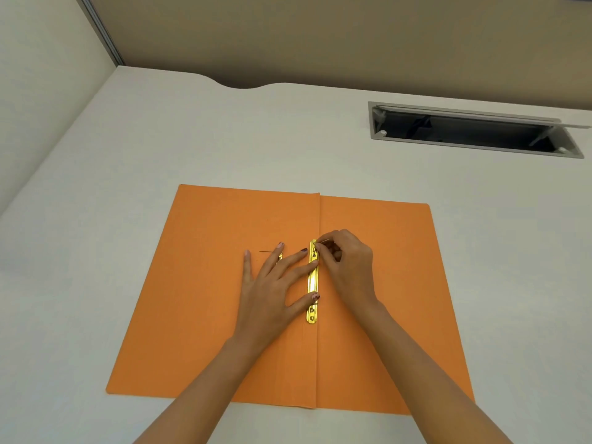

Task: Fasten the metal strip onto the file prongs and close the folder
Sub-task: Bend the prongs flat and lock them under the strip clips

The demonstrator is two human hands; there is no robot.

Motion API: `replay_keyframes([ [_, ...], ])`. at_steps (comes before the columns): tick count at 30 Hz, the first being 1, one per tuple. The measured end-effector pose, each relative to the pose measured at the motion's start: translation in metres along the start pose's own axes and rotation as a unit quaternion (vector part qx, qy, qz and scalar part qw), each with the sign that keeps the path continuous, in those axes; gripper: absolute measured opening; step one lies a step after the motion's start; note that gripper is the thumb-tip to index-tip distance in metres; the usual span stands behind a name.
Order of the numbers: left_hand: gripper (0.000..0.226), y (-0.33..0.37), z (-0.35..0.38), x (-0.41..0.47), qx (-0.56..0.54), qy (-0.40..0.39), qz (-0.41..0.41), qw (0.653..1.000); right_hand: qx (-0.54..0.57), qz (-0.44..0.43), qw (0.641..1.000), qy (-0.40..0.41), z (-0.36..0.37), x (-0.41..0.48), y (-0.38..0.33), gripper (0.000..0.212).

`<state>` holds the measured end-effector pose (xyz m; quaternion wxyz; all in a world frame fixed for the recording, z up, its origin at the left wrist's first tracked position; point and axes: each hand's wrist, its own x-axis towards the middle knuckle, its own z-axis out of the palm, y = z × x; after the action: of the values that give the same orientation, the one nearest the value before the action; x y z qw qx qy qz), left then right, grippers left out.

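An orange folder [198, 315] lies open and flat on the white desk. A gold metal strip [312, 283] runs along its centre fold. My left hand [272, 290] lies spread flat on the left flap, with its index finger and thumb pressing on the strip. My right hand [347, 267] is at the strip's far end, its fingertips pinched on a thin prong [324, 241] that sticks up there. Under my left fingers shows a second small gold piece [279, 257], with a thin dark line beside it.
The white desk [128, 155] reaches a beige partition at the back. A recessed cable tray [474, 131] with its lid raised sits in the desk at the back right. A white wall stands on the left.
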<state>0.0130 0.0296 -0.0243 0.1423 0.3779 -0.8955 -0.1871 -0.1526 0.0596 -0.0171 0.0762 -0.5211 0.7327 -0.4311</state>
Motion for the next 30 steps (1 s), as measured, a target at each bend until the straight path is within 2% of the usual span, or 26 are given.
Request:
replay_keyframes([
  [6,0.053,0.0,0.001,-0.001,0.005,0.0,0.0,1.0,-0.008,-0.02,0.999,-0.033,-0.002,0.004,0.003,0.004],
  [13,0.053,-0.001,0.001,0.0,0.011,0.0,0.001,1.0,-0.015,-0.05,0.991,-0.123,-0.005,0.025,0.006,0.005],
  [18,0.053,-0.001,0.002,0.0,0.009,0.004,0.002,1.0,-0.019,-0.01,0.984,-0.175,-0.004,0.039,0.006,0.006],
  [26,0.053,-0.001,0.002,0.0,0.014,-0.001,0.001,1.0,0.032,0.066,0.985,-0.153,-0.001,0.042,0.003,0.007],
  [30,0.052,0.001,0.001,-0.001,0.006,0.0,-0.001,1.0,0.081,0.143,0.98,-0.11,0.0,0.037,0.004,0.007],
])
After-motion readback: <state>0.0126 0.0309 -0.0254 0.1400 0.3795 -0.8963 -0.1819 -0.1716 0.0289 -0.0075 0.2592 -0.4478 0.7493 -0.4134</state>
